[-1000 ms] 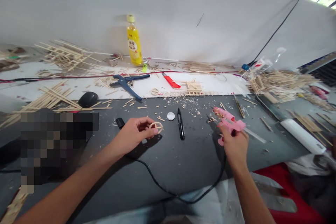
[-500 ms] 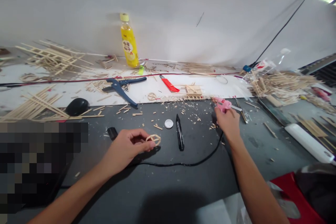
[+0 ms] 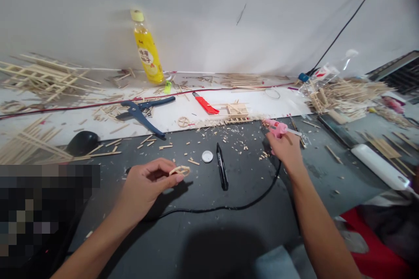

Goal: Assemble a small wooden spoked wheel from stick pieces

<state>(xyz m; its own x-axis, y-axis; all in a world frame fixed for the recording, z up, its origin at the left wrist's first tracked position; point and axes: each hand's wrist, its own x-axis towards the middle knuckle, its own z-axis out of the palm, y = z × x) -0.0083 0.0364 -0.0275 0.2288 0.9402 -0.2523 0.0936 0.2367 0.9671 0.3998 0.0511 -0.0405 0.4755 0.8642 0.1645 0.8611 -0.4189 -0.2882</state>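
My left hand [image 3: 152, 181] pinches a small wooden ring [image 3: 180, 170] between thumb and fingers, held above the dark table and seen nearly edge-on. My right hand [image 3: 285, 150] is wrapped round a pink hot glue gun [image 3: 277, 127], whose nozzle points left at the edge of the white board; a translucent glue stick sticks out of its back. Between my hands lie a black marker [image 3: 222, 168] and a round white cap [image 3: 207, 156]. Beyond them, a small wooden frame [image 3: 237, 112] and a crossed wooden wheel [image 3: 183, 121] rest on the board.
Blue-handled cutters [image 3: 144, 115] and a red utility knife [image 3: 205, 103] lie on the white board [image 3: 178, 107]. A yellow drink bottle [image 3: 148, 52] stands by the wall. A black cable [image 3: 216, 209] curves across the table, among scattered stick offcuts. A black mouse [image 3: 83, 143] sits left.
The ring in my left hand has tilted from showing its face to nearly edge-on and lifted slightly. My right hand stays on the glue gun. The whole view has shifted a little.
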